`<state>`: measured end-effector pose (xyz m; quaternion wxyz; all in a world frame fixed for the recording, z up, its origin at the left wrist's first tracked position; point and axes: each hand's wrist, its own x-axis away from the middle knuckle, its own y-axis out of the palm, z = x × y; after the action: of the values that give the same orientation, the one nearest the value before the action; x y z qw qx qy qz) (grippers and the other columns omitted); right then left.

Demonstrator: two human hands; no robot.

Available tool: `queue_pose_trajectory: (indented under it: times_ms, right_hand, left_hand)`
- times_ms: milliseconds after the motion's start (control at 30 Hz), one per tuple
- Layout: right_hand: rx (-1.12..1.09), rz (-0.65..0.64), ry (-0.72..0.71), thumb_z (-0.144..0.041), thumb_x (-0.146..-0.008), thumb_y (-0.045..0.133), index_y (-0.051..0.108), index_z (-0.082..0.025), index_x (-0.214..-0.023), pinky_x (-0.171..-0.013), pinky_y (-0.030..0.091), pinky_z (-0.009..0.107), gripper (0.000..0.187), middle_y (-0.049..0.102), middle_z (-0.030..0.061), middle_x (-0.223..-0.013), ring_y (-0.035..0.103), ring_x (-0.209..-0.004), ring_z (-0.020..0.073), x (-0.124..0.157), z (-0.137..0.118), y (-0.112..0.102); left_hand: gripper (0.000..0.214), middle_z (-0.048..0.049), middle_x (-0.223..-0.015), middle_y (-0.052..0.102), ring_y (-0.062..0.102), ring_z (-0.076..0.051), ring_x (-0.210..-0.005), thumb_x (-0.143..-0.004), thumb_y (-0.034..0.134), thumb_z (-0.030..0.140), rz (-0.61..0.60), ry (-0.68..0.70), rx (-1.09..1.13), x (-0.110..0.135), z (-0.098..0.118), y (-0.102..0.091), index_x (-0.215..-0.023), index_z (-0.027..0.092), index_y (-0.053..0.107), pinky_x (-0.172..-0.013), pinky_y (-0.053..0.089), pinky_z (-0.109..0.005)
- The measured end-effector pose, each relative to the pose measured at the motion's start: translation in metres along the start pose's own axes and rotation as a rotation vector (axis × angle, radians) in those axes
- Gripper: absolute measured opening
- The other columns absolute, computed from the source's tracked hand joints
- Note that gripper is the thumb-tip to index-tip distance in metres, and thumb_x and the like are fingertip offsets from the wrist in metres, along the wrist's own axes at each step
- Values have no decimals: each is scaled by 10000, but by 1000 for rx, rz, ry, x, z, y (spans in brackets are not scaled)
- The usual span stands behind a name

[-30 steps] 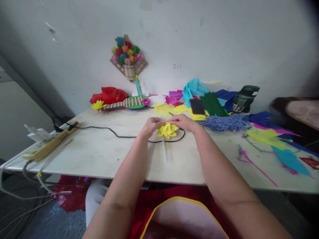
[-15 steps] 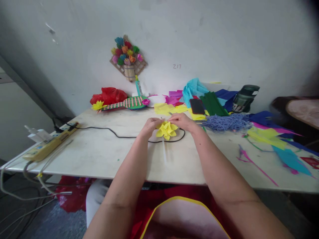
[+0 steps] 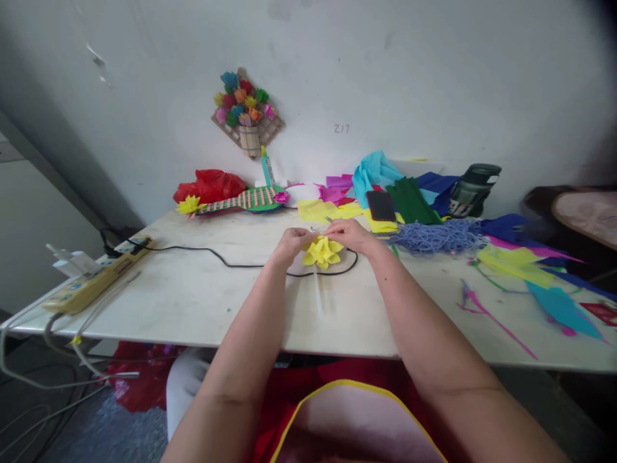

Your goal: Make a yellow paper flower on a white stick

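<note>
Pinching the yellow flower [image 3: 322, 253], left grip [image 3: 295, 241] and right grip [image 3: 351, 235] flank its far edge.

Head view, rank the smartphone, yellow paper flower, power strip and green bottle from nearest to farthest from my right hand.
1. Yellow paper flower, at your right hand
2. Smartphone, beyond, rightward
3. Green bottle, farther right
4. Power strip, far left

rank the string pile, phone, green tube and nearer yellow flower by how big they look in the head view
1. string pile
2. nearer yellow flower and phone, too alike to rank
3. green tube
</note>
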<state>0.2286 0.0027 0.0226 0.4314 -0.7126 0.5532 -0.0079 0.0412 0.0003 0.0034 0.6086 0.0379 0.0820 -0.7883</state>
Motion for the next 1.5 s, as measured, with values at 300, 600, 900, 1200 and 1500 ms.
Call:
queue_pose_trajectory:
  times_ms: [300,600,900,1200,1500]
  right_hand:
    - [1,-53,67,-219,-720,606,750,-173,-821,-725,475,243,183,715,38,-802,625,-768,146,1,-4,-2]
    - [12,-186,183,-225,-765,577,733,-185,-941,-823,498,297,238,723,51,-966,647,-888,171,5,-10,-7]
    - [-20,-160,191,-197,-760,563,732,-206,-950,-872,499,318,254,714,42,-1006,652,-947,199,5,-8,-8]
    - [-24,-89,185,-165,-725,564,743,-207,-906,-849,507,303,258,725,28,-960,663,-914,193,5,-7,-6]
    - [3,-39,216,-220,-736,548,726,-182,-971,-847,508,322,298,721,41,-980,661,-926,210,4,-3,-6]
  left_hand:
    - [333,18,-472,507,419,-76,-464,-536,719,429,-8,-3,3,0,0,1,-564,120,597,-485,272,-225]
    - [313,13,-500,518,421,-80,-484,-563,691,418,-38,14,-92,2,3,1,-594,122,596,-494,285,-227]
    - [328,4,-523,539,452,-92,-512,-596,687,441,-55,12,-33,3,4,1,-625,121,620,-518,311,-230]
    - [383,-14,-551,559,484,-98,-517,-622,681,497,-72,-51,96,5,8,2,-628,119,626,-516,351,-230]
    - [418,8,-540,536,491,-84,-522,-510,756,494,66,-26,96,1,4,1,-564,129,559,-523,382,-218]
